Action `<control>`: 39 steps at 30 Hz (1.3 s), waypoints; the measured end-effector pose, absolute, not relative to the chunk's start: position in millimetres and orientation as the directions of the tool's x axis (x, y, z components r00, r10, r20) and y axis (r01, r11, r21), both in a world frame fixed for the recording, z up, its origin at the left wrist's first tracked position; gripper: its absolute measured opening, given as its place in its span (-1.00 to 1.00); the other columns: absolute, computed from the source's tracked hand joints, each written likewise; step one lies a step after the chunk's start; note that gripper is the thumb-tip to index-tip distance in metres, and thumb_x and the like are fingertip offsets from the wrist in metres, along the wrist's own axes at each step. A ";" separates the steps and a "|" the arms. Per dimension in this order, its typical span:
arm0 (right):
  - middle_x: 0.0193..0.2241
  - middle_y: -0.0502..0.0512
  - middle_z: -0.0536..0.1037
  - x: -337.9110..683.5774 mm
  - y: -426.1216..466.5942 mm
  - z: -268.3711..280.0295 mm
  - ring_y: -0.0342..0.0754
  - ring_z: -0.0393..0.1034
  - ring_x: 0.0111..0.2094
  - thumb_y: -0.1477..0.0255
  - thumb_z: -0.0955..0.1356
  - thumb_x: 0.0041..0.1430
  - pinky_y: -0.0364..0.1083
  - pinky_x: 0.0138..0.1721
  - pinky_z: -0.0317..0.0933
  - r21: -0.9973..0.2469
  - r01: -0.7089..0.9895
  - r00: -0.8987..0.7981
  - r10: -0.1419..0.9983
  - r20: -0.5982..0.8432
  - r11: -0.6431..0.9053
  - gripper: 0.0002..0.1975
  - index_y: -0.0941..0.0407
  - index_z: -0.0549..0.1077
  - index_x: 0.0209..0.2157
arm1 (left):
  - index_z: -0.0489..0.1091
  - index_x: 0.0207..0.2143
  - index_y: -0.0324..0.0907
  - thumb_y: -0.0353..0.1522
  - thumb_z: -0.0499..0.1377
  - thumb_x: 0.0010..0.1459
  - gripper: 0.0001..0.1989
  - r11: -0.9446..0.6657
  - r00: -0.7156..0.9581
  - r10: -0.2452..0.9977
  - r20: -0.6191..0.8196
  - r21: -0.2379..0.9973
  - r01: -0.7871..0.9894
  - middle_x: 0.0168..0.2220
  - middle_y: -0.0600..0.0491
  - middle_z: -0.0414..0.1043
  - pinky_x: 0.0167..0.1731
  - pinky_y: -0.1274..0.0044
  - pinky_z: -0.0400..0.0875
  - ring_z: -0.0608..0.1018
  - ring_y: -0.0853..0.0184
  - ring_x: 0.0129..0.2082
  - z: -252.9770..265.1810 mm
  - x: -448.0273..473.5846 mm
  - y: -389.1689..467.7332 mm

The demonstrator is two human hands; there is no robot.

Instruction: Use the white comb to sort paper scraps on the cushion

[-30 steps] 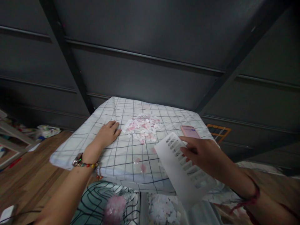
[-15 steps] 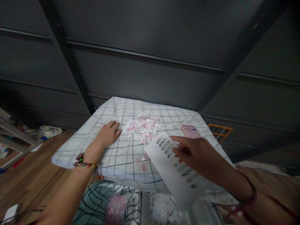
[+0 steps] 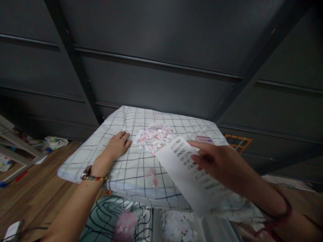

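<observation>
My right hand [image 3: 209,156] grips a white slotted sheet [image 3: 180,171] by its right edge, thumb and fingers pinching it. The sheet is tilted above the near right part of a cloth-covered table [image 3: 131,181] with a black grid pattern. Flat on the cloth at the left lies my left hand [image 3: 117,144], its fingers stretched out. A heap of small white and pink paper pieces [image 3: 153,136] spreads between the hands. Nearer to me, a clear packet with pink round pieces [image 3: 152,178] rests on the cloth.
A pink phone [image 3: 204,139] lies beyond my right hand. Below the table's near edge are a bin of white paper bits [image 3: 179,225] and a pink bundle [image 3: 125,225] on green patterned cloth. A dark panelled wall [image 3: 161,80] stands behind the table.
My right hand and the slotted sheet have shifted slightly to the right, covering more of the phone. My left hand stays in place on the cloth.
</observation>
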State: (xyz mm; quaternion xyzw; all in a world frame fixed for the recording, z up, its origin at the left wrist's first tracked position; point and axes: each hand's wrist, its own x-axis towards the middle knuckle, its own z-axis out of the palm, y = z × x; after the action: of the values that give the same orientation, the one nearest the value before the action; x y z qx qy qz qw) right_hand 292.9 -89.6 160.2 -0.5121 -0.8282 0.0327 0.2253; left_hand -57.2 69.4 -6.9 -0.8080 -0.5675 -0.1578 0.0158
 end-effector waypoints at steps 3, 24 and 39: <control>-0.37 0.00 0.72 318.6 -73.4 166.9 -0.07 0.58 -0.46 0.52 0.30 0.30 -0.14 -0.44 0.34 -0.131 0.807 -0.447 0.741 0.501 0.575 -0.69 0.03 0.64 -0.06 | 0.41 0.21 -0.28 -0.10 -0.06 0.39 -0.43 -0.344 0.300 0.920 0.253 0.154 0.926 0.27 -0.26 0.43 0.28 0.18 0.39 0.47 0.01 0.27 -5.4 -56.5 68.8; -0.34 0.05 0.67 348.0 7.5 106.4 -0.03 0.53 -0.29 0.74 0.22 0.24 0.03 -0.07 0.35 0.224 0.614 -0.666 0.344 0.662 0.757 -0.59 0.07 0.59 -0.15 | 0.47 0.15 -0.20 -0.09 -0.03 0.35 -0.46 -0.360 0.290 0.910 0.295 0.219 0.907 0.24 -0.24 0.46 0.30 0.09 0.38 0.47 -0.02 0.26 -8.6 -59.1 73.5; -0.38 -0.02 0.65 361.8 -0.1 92.9 -0.09 0.50 -0.35 0.74 0.21 0.26 0.00 -0.06 0.34 0.125 0.619 -0.602 0.367 0.709 0.775 -0.61 0.06 0.56 -0.18 | 0.45 0.17 -0.21 0.01 -0.08 0.33 -0.36 -0.348 0.289 0.922 0.259 0.224 0.910 0.26 -0.23 0.43 0.33 0.12 0.35 0.47 -0.01 0.26 -7.6 -60.7 77.9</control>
State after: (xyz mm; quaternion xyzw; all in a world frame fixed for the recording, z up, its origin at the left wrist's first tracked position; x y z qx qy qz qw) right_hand 361.8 -0.1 92.9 -0.2814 -0.8762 -0.1825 0.3461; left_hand -60.7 77.9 -7.6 -0.8025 -0.5708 -0.1731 -0.0165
